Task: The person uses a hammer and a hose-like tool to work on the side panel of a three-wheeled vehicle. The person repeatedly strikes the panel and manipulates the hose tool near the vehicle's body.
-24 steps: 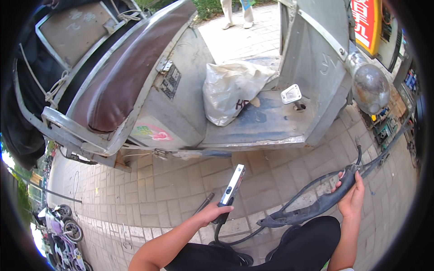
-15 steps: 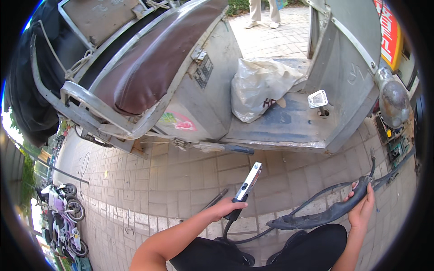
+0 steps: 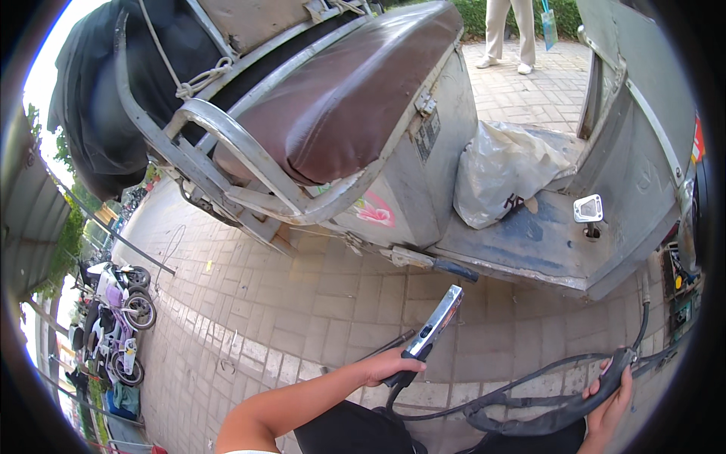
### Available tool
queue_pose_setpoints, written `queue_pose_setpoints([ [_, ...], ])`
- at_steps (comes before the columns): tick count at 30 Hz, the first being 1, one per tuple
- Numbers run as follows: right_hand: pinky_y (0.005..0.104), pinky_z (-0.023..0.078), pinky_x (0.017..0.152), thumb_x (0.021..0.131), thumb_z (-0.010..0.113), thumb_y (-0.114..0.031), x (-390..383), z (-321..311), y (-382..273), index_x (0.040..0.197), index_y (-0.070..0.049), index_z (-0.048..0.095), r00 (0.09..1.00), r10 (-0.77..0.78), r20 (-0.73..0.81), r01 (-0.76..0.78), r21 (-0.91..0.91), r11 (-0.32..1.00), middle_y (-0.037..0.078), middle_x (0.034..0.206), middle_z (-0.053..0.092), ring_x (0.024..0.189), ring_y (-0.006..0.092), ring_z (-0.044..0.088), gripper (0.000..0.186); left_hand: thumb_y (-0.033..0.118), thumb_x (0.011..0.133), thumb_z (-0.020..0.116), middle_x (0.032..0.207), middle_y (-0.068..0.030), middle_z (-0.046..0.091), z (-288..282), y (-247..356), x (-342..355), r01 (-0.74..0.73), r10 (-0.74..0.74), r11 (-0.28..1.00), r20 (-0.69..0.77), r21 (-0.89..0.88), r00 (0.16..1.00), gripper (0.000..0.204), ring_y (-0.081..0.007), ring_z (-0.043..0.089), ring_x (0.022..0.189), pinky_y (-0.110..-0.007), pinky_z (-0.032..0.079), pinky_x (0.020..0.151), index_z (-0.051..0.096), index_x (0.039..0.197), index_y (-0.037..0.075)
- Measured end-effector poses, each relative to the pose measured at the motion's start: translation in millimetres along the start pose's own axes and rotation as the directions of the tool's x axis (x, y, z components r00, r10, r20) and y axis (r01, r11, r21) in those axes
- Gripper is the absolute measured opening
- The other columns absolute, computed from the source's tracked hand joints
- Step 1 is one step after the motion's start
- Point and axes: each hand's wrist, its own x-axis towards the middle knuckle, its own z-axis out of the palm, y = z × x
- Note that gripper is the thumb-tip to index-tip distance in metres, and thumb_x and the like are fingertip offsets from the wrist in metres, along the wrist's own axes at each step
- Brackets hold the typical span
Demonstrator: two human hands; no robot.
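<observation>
My left hand [image 3: 389,365] is closed around the black handle of a silver bar-shaped tool [image 3: 440,321], which points up and away toward the vehicle. A black cable [image 3: 446,415] runs low between my hands and appears to meet the handle's lower end. In my right hand [image 3: 611,401] I grip a thick, dark, rubbery sleeve-like length [image 3: 556,424] that sags leftward over my knee. A thinner black cord [image 3: 644,325] with a pale end rises beside its upper end. I cannot tell what kind of thing the sleeve is. Beyond both hands stands a grey metal three-wheeled vehicle [image 3: 522,253].
The vehicle has a brown padded seat [image 3: 333,113], a footboard with a white plastic bag [image 3: 503,170] and a pedal [image 3: 588,209]. Dark rods [image 3: 389,343] lie near my left hand. A toolbox [image 3: 681,284] stands far right, parked two-wheelers [image 3: 113,325] left. A person [image 3: 508,34] stands behind.
My view has turned left, so the vehicle appears farther right and lower. Both hands keep their holds; the rubbery sleeve now sits lower, bent more over my knee.
</observation>
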Motion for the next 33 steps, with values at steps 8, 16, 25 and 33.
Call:
queue_pose_setpoints([
  [8, 0.0386, 0.053, 0.072, 0.101, 0.051, -0.026, -25.0, 34.7, 3.1, 0.141, -0.004, 0.042, 0.886, 0.201, 0.418, -0.132, -0.190, 0.973, 0.016, 0.111, 0.059, 0.081, 0.0251, 0.062, 0.046, 0.030, 0.085, 0.076, 0.116, -0.0082, 0.059, -16.2, 1.5, -87.9, -0.264, 0.253, 0.964, -0.284, -0.002, 0.925, 0.066, -0.0184, 0.054, 0.106, -0.034, 0.043, 0.096, 0.047, 0.135, -0.003],
  [16, 0.0343, 0.054, 0.070, 0.100, 0.055, -0.019, -10.5, 89.2, 5.6, 0.138, -0.003, 0.045, 0.738, 0.376, 0.560, -0.138, -0.421, 0.896, 0.011, 0.104, 0.061, 0.078, 0.0202, 0.063, 0.042, 0.025, 0.086, 0.076, 0.119, -0.0110, 0.065, 18.9, 9.3, -154.7, -0.542, 0.500, 0.825, -0.653, 0.159, 0.570, 0.062, -0.0159, 0.059, 0.106, -0.034, 0.047, 0.094, 0.054, 0.133, -0.007],
  [25, 0.0329, 0.055, 0.070, 0.099, 0.058, -0.019, 0.8, 111.5, 28.0, 0.144, -0.004, 0.040, 0.601, 0.354, 0.717, -0.021, -0.428, 0.903, 0.010, 0.109, 0.061, 0.082, 0.0187, 0.063, 0.051, 0.027, 0.085, 0.073, 0.079, -0.0050, 0.067, -32.8, 17.7, -145.0, -0.392, 0.538, 0.818, -0.801, 0.421, 0.262, 0.043, -0.0118, 0.061, 0.070, -0.031, 0.051, 0.065, 0.064, 0.113, -0.003],
  [33, 0.0296, 0.052, 0.073, 0.099, 0.057, -0.016, -6.4, 112.8, 23.0, 0.143, -0.004, 0.042, 0.615, 0.366, 0.698, -0.048, -0.431, 0.901, 0.006, 0.109, 0.059, 0.084, 0.0149, 0.059, 0.048, 0.026, 0.082, 0.074, 0.066, -0.0021, 0.061, -63.2, 40.0, -129.5, -0.327, 0.636, 0.752, -0.760, 0.572, 0.134, 0.034, -0.0092, 0.056, 0.058, -0.029, 0.047, 0.056, 0.063, 0.102, 0.000],
])
